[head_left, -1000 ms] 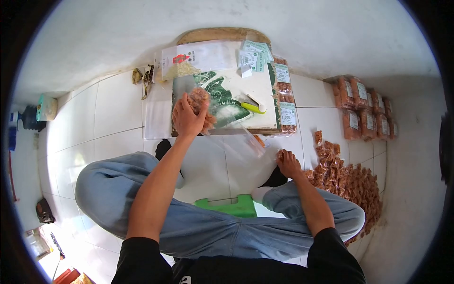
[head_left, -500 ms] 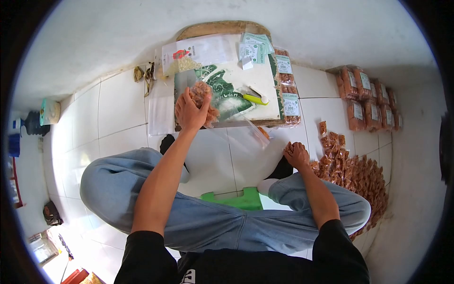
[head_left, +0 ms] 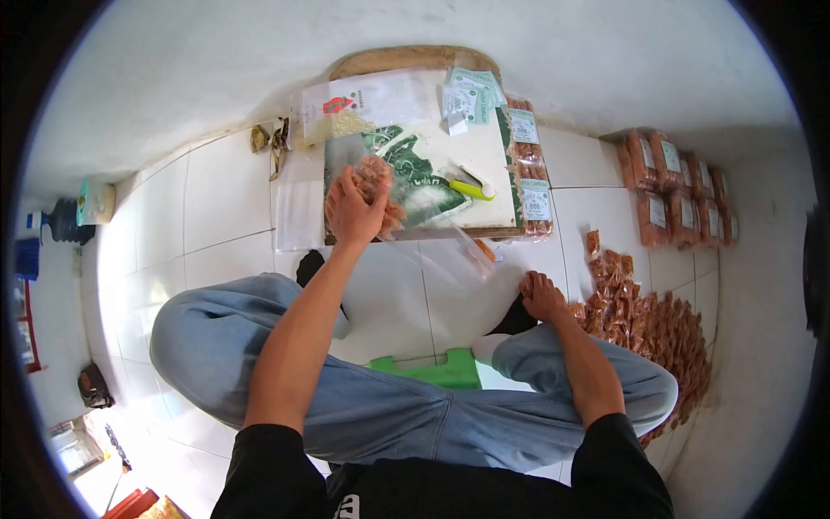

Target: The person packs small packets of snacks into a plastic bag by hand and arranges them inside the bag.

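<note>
My left hand (head_left: 356, 212) is closed around small brown snack packets (head_left: 373, 177) inside a clear plastic bag (head_left: 437, 246), over the left part of the low table (head_left: 471, 156). The bag's loose end trails to the right past the table's front edge. My right hand (head_left: 543, 298) is low beside my dark-covered foot (head_left: 516, 318), its fingers curled. Whatever those fingers may hold is hidden. Just right of it begins a heap of small brown snack packets (head_left: 644, 329) on the floor. A yellow-green cutter or stapler-like tool (head_left: 471, 188) lies on the table.
Printed green labels (head_left: 474, 93) and a clear sheet with a red print (head_left: 372, 95) lie at the table's back. Filled, labelled bags (head_left: 536, 203) line its right side. More filled bags (head_left: 670, 186) stand by the wall. A green stool (head_left: 432, 372) is beneath me.
The view has shifted slightly. My left hand keeps its grip on the bagged packets, and my right hand's fingers have curled in a little more beside the foot.
</note>
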`<state>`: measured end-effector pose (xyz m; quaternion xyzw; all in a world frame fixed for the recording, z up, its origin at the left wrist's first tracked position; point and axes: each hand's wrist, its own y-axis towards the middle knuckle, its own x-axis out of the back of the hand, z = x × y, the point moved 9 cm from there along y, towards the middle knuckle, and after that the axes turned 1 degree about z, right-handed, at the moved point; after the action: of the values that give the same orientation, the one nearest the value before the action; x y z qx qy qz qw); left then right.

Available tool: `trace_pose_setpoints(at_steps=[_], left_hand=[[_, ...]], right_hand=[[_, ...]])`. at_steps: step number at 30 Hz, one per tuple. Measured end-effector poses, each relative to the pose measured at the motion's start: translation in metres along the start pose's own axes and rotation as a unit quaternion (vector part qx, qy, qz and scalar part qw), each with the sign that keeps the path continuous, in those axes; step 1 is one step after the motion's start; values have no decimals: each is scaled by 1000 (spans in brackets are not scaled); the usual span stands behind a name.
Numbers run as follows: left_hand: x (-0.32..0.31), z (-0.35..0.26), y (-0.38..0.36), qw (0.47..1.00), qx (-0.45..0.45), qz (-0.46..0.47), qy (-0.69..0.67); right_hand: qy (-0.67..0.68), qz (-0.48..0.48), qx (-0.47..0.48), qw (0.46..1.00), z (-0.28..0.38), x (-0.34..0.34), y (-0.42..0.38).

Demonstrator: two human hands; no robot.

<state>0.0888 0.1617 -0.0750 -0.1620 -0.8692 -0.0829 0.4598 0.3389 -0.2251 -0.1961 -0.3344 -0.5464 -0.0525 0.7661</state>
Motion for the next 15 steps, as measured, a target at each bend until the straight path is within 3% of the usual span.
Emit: trace_pose_setpoints(at_steps=[5,8,10,15], left_hand=[[0,3,1,1000,-4,-5,1],[-1,2,1,1000,-6,-9,-1],[0,1,0,1000,0,-10,-4],[-1,0,1,1000,9,-11,7]], right_hand=[[70,-13,31,997,-5,-8,3],[97,-15,-13,995,3,9,-4],[81,-36,-123,988,-10,14,-3],[64,-18,-126,990,-6,7,-5]])
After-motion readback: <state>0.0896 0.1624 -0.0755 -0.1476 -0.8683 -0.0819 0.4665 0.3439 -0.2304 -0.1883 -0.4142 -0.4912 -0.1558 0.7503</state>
